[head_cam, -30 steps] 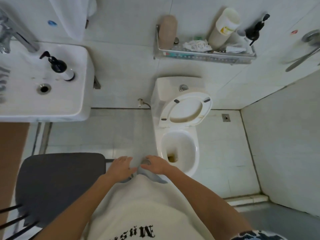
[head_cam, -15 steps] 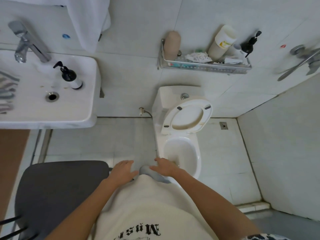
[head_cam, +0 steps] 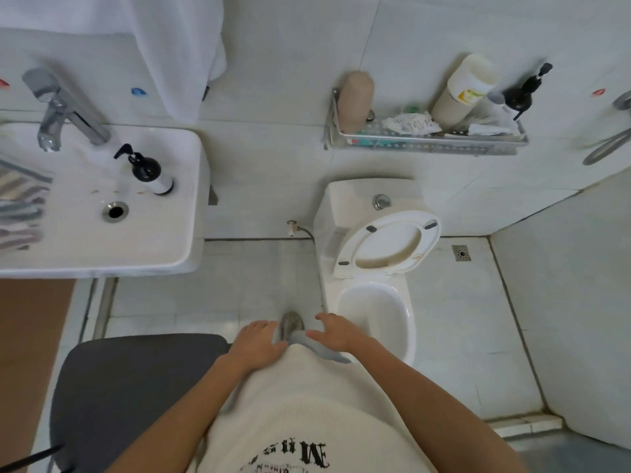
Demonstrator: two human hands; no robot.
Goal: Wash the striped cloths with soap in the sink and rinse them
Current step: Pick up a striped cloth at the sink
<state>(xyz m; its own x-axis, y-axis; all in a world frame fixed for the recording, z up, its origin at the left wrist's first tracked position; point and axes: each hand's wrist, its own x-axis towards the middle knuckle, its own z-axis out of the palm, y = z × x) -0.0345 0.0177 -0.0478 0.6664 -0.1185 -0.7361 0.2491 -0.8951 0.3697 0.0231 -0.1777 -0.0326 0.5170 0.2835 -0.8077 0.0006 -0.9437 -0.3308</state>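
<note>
Striped cloths (head_cam: 20, 206) in grey, yellow and pink lie at the left edge of the white sink (head_cam: 164, 247), partly cut off by the frame. A black pump soap bottle (head_cam: 146, 170) stands on the sink beside the chrome tap (head_cam: 65, 112), above the drain (head_cam: 115, 211). My left hand (head_cam: 257, 346) and my right hand (head_cam: 336, 334) rest low in front of my cream sweater, far from the sink, fingers spread, holding nothing.
A toilet (head_cam: 372, 268) with its seat up stands right of the sink. A wall shelf (head_cam: 426, 139) carries bottles and packets. A white towel (head_cam: 181, 52) hangs above the sink. A dark grey chair seat (head_cam: 129, 394) is at lower left. My shoe (head_cam: 291, 324) shows between my hands.
The view has swung left and down, bringing more of the sink, the tap and the striped cloths into the frame. My hands stay in front of my body, slightly further apart.
</note>
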